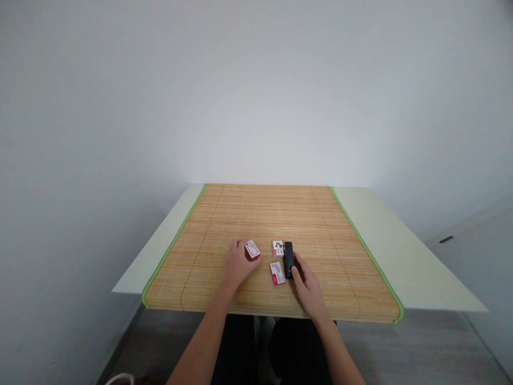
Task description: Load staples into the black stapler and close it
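"How is the red-and-white box (252,249) best handled?"
"Lightly, I'd say: the left fingers are curled around its sides, and squeezing might crush it. It's at ten o'clock from the flat packet (277,272) on the bamboo mat (260,214)."
"And the black stapler (289,260)?"
"Between one and two o'clock from that packet, right by the small white box (278,248). Keeping it flat and steady seems wise, so neither neighbour gets nudged."
"How are the hands posed?"
"The left hand (239,262) reaches in from seven o'clock, thumb on the near side. The right hand (308,289) comes from five, thumb at the stapler's near end; whether its fingers grip or merely touch, I cannot tell"
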The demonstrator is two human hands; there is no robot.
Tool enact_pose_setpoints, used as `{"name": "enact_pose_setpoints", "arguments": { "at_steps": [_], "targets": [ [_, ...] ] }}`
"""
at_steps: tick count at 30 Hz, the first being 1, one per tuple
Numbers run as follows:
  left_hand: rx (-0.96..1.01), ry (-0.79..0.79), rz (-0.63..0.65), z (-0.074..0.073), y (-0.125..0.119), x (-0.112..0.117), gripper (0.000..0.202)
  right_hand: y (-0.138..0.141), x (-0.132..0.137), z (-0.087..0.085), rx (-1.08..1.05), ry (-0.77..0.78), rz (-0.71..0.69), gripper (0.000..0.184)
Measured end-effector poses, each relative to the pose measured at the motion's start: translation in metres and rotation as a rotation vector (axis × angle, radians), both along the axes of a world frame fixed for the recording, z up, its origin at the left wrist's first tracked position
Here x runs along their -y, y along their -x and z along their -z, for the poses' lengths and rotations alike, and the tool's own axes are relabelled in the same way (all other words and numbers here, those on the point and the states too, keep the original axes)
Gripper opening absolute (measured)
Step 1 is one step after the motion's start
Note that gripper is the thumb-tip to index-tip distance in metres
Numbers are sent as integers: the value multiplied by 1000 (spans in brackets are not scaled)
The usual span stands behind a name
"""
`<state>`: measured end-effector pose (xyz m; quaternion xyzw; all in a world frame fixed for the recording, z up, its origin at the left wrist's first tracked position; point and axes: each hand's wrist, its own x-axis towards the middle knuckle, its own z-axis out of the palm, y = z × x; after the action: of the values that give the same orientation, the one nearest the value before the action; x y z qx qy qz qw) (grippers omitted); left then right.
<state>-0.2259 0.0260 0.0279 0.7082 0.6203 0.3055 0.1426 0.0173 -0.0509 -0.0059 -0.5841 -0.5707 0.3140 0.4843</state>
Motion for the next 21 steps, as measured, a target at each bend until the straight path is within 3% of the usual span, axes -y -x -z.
{"name": "enact_pose_setpoints", "arguments": {
  "at_steps": [4, 14, 21],
  "targets": [
    [-95, -12, 38, 4, 5, -28, 64, 1, 1, -1, -8, 0, 7, 54],
    [-128, -19, 126, 14, -17, -47, 83, 1, -2, 3, -53, -10, 3, 54],
    [-192, -42, 63, 24, 0, -38, 81, 1, -1, 1, -42, -9, 2, 57]
  ]
}}
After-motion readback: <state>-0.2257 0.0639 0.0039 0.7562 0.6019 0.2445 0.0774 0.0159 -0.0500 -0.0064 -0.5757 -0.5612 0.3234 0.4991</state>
